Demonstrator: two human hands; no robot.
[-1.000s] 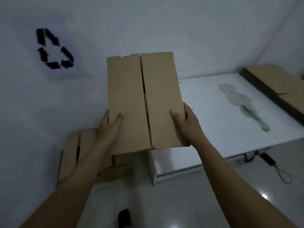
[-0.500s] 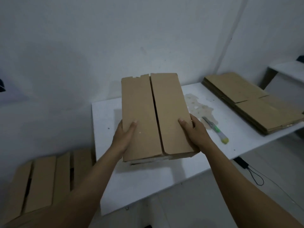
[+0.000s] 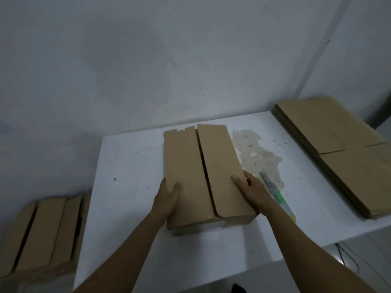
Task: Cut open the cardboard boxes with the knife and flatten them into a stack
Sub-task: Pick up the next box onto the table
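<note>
A brown cardboard box [image 3: 203, 174], its two top flaps meeting in a seam, sits on the white table [image 3: 127, 178]. My left hand [image 3: 167, 197] grips its left side with the thumb on top. My right hand [image 3: 251, 189] grips its right side the same way. The knife [image 3: 277, 195], with a green and yellow handle, lies on the table just right of my right hand. A stack of flattened boxes [image 3: 338, 153] lies at the table's right end.
Several unflattened boxes [image 3: 44, 233] stand on the floor left of the table. A patch of torn tape residue [image 3: 258, 153] marks the tabletop beside the box. A wall runs close behind the table. A black cable [image 3: 349, 259] hangs below the table's right edge.
Both hands carried the box from in front of the wall rightwards and set it down on the table. The view has turned right; the floor boxes now lie at the far left.
</note>
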